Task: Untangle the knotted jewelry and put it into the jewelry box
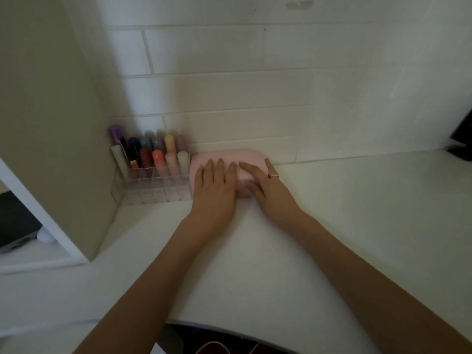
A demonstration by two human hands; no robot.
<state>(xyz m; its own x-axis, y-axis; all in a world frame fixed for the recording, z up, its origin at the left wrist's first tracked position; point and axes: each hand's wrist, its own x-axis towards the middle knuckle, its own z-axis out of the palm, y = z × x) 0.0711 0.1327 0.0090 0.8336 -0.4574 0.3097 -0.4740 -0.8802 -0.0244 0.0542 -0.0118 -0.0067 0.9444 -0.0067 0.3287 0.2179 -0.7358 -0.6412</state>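
I am laying both hands on the pink jewelry box (pixel 224 157), which is sitting closed at about twelve o'clock from me, pushed back against the tiled wall (pixel 281 98) on the white tabletop (pixel 332 226). My left hand (pixel 214 190) is resting flat across the lid's left half, fingers straight and slightly spread, probably to keep the box from sliding. My right hand (pixel 268 190) is covering the box's right end at about one o'clock of the left; its fingers are reaching over the lid and down the near face, with a ring (pixel 273 175) showing on one of them. Whether those fingers are hooking a seam or only pressing I cannot tell, as the picture is dim and soft there. I judge that I am getting ready to open the lid or draw the box toward me.

The knotted jewelry is not showing anywhere; it may be inside the box, so the untangling looks not yet begun.

Just beside the box, at its nine o'clock, a clear acrylic organizer (pixel 153 185) is holding upright lipsticks (pixel 158 157) in many colours. A beige cabinet side (pixel 51 111) is rising at ten o'clock.
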